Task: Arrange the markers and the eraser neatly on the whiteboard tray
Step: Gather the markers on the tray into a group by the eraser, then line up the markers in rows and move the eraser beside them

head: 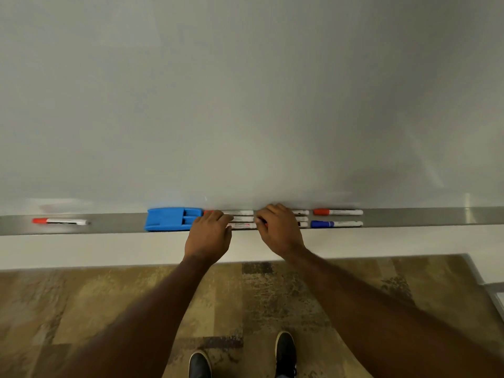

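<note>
Along the metal tray [122, 225] under the whiteboard [245, 105], both of your hands reach forward with bare forearms stretched out from the lower edge of the head view. Your left hand [208, 236] lies palm down, fingers curled onto the left ends of a stack of markers [240, 219], just right of the blue eraser [170, 219]. Your right hand [278, 230] comes in at a slant from the right, knuckles raised, fingers bent down over the middle of the same group; whether either hand truly pinches a marker or only presses on it, you cannot tell from here, as the fingertips are hidden and somewhat blurred.

The markers between your hands lie in three rows, lengthwise along the tray, white barrels with print, and your right hand covers their joints with further marker ends [301, 219] showing beyond it. Just right of those rest a red-capped marker [338, 212] at the back and a blue-capped marker [336, 224] at the front, parallel. Well apart at the far left lies a lone red-capped marker [60, 221].

The eraser is moulded plastic, blocky, with two recessed slots on its right side. The tray is dull brushed grey, the board smooth and glossy. Below, patchy brown carpet [81, 309] and two dark shoes [285, 353].
</note>
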The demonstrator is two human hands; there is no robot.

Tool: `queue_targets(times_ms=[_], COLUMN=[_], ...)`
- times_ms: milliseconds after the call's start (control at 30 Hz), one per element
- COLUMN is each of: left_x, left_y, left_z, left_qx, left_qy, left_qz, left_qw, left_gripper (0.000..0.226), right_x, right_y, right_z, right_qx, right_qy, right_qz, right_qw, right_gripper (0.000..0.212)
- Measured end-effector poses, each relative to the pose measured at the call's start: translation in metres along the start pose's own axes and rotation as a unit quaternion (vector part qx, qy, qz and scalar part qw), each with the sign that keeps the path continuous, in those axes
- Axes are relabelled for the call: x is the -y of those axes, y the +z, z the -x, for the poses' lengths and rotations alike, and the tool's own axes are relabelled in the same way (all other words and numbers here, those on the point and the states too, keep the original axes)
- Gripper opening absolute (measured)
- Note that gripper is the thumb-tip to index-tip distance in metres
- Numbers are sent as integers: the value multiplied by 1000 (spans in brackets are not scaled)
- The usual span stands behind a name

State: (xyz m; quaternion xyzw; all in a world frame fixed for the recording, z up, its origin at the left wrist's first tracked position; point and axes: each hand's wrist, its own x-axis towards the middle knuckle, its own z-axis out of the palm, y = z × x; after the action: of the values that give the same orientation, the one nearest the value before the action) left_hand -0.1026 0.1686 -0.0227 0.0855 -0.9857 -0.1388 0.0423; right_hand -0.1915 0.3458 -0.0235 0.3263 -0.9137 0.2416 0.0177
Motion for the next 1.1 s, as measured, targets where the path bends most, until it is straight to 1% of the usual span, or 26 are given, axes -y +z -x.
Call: queue_targets(times_ms=[167, 400, 533, 667, 900, 1000, 1100], left_x=[42, 97, 128, 153, 197, 228, 267], left_y=[-19, -38, -46, -49, -59, -69, -81], left_z=[17, 37, 45, 52, 59, 58, 57], left_qx=[-20, -38, -55, -56, -53, -47, -24], left_qy=[-28, -97, -152, -198, -211, -182, -154], left_qz=[-4, 24, 52, 73, 63, 12, -55], left_qw=[999, 994, 985, 976, 974, 982, 986], left_gripper=[25, 30, 32, 37, 35, 31, 35], right_x=[39, 86, 108, 123, 144, 158, 175], right_y=[17, 40, 49, 58, 74, 83, 95], right_z=[-9, -23, -32, -35, -44, -50, -58], right_qx=[9, 26, 47, 48, 62, 56, 58], right_qy=[-13, -40, -49, -39, -52, -60, -73], right_qz=[-8, -9, -24, -34, -7, -13, -20], right_qw=[1000, 999, 997, 998, 997, 997, 995], right_gripper=[16, 13, 15, 19, 20, 19, 19])
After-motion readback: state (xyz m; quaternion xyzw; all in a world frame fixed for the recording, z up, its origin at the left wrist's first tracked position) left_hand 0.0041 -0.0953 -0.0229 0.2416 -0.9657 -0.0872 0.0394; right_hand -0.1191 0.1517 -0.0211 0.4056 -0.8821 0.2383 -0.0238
